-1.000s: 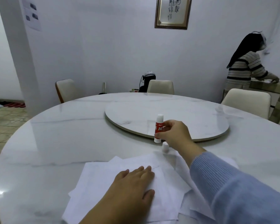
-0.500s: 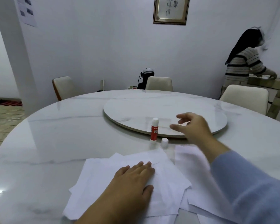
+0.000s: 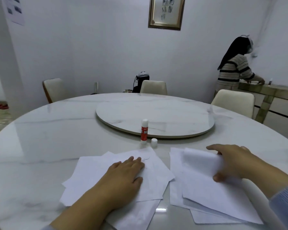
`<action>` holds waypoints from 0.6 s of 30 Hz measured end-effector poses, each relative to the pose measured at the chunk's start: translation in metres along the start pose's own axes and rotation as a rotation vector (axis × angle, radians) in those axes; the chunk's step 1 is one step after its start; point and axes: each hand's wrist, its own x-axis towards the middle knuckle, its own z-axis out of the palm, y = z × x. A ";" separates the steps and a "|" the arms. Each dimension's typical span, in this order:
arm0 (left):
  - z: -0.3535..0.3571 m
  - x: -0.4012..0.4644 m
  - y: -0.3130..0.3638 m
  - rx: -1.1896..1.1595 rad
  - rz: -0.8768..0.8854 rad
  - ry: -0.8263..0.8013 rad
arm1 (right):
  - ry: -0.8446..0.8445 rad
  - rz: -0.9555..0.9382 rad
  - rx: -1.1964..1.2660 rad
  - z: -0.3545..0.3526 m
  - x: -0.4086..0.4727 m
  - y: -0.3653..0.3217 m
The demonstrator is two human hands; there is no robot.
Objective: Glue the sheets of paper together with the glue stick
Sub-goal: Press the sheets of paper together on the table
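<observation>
A red and white glue stick point(image 3: 144, 131) stands upright on the marble table, its white cap point(image 3: 154, 142) beside it on the right. In front of it lies a stack of white sheets point(image 3: 93, 173), and my left hand point(image 3: 123, 176) presses flat on top of it. To the right lies a second pile of white sheets point(image 3: 204, 193). My right hand point(image 3: 229, 163) grips the top sheet of that pile, whose far edge curls up under the fingers, thumb below.
The round marble table point(image 3: 40, 140) carries a raised turntable point(image 3: 156, 117) behind the glue stick. Cream chairs point(image 3: 233, 100) stand around the far side. A person in a striped top point(image 3: 233, 70) stands at a side counter at the right.
My right hand let go of the glue stick, moved right and back toward me, and took hold of the top sheet of the right pile. My left hand stayed on the left stack.
</observation>
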 end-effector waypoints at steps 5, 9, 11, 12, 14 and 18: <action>-0.003 0.007 0.001 -0.057 -0.002 0.002 | 0.000 -0.057 0.153 -0.018 -0.013 0.012; -0.034 0.000 -0.007 -0.501 -0.108 0.236 | -0.028 -0.139 0.759 -0.062 -0.041 0.017; -0.054 -0.012 -0.009 -0.926 -0.130 0.378 | -0.079 -0.232 1.103 -0.076 -0.050 0.009; -0.062 -0.019 -0.008 -1.183 -0.098 0.374 | -0.084 -0.268 1.237 -0.079 -0.054 -0.001; -0.069 -0.031 -0.006 -1.533 0.036 0.258 | -0.094 -0.323 1.438 -0.080 -0.058 -0.029; -0.071 -0.047 0.001 -1.559 0.162 -0.003 | -0.165 -0.281 1.674 -0.057 -0.064 -0.096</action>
